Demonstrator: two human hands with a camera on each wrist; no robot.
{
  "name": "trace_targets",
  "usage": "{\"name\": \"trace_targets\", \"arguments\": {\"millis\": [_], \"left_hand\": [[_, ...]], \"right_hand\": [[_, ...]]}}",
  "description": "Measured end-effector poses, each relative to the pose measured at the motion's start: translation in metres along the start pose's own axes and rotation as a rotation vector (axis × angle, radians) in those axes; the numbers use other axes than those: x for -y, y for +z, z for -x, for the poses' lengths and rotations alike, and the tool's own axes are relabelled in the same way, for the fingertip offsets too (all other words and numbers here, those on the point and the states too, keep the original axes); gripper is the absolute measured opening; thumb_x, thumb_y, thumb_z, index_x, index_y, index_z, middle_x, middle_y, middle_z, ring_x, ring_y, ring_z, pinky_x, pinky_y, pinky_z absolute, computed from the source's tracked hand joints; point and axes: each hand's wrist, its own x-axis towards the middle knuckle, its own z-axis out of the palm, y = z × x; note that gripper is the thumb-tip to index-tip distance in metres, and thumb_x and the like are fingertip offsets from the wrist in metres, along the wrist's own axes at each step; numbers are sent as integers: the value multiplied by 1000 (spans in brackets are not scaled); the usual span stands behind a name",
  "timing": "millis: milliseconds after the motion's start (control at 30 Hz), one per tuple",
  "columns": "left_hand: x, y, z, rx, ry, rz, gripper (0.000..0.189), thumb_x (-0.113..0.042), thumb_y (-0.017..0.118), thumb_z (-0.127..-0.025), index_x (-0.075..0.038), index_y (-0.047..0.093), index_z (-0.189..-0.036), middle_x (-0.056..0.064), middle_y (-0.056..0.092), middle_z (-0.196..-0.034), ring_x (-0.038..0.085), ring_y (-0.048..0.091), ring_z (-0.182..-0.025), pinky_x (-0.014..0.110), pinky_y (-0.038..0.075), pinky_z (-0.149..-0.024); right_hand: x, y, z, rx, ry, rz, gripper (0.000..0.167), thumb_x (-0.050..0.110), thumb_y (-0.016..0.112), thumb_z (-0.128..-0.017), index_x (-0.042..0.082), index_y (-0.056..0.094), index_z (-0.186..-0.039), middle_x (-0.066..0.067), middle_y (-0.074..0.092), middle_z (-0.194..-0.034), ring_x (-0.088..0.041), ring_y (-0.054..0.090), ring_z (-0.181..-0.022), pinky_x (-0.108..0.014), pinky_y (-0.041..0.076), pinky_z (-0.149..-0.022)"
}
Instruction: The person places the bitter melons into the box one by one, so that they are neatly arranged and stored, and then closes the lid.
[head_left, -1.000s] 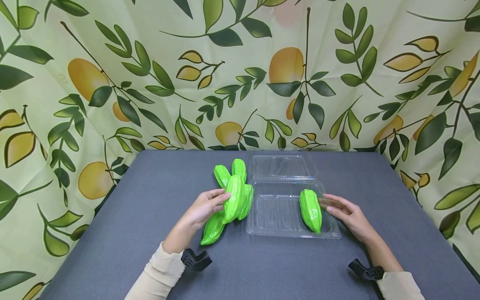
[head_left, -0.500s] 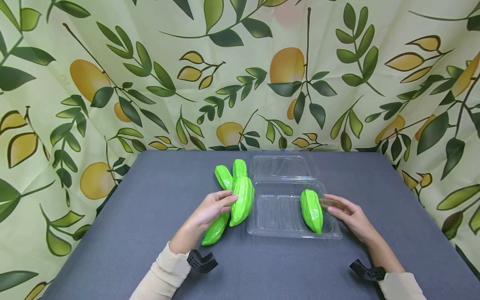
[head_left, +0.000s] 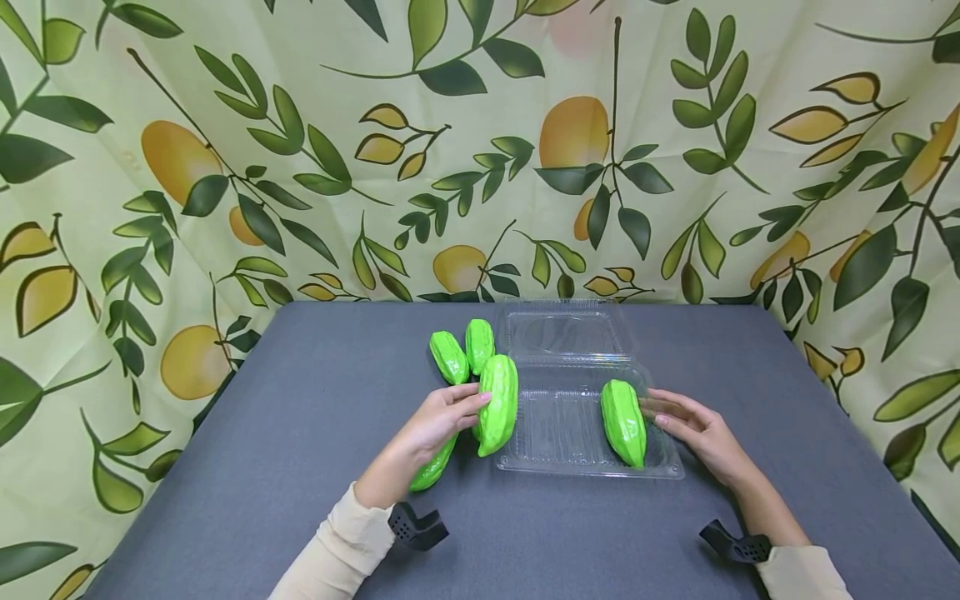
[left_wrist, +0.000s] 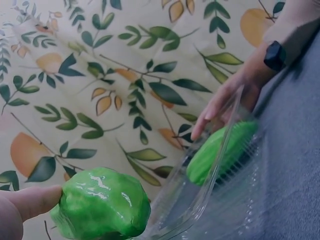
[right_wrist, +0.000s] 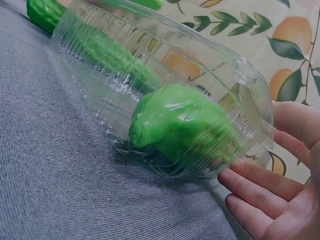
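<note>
My left hand (head_left: 441,421) grips a bright green bitter melon (head_left: 498,404) between thumb and fingers, at the left rim of a clear plastic clamshell box (head_left: 558,472). In the left wrist view, the held bitter melon (left_wrist: 102,205) shows end-on beside my thumb (left_wrist: 37,201). Another bitter melon (head_left: 623,423) lies in the right side of the box's base. My right hand (head_left: 693,429) touches the box's right wall, its fingers fairly straight. The right wrist view shows these fingers (right_wrist: 260,192) against the plastic, with the inside bitter melon (right_wrist: 182,122) close behind the wall.
Left of the box lie more bitter melons: two at the back (head_left: 449,358) and at least one under my left hand (head_left: 433,468), partly covered. The box's lid (head_left: 562,332) lies open toward the back. A fruit-patterned cloth (head_left: 480,167) hangs behind the grey table (head_left: 315,350).
My left hand has carried its bitter melon to the right, from over the pile to the box's left rim. My right hand and the box stay nearly still.
</note>
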Motion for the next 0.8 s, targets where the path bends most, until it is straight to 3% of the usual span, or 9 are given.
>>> {"name": "trace_targets", "arguments": {"millis": [367, 800], "left_hand": [[3, 8, -4, 2, 1, -2, 58, -16, 53, -97, 15, 33, -142, 30, 40, -147, 38, 50, -130, 47, 41, -115], [5, 17, -11, 23, 19, 18, 53, -11, 51, -98, 17, 34, -139, 33, 43, -143, 25, 57, -119, 42, 48, -109]], "right_hand": [[1, 1, 0, 1, -5, -6, 41, -9, 46, -95, -11, 43, -136, 14, 67, -124, 4, 63, -112, -7, 50, -89], [0, 1, 0, 7, -20, -19, 41, -11, 45, -95, -11, 43, -136, 13, 67, -124, 3, 63, -112, -7, 51, -90]]}}
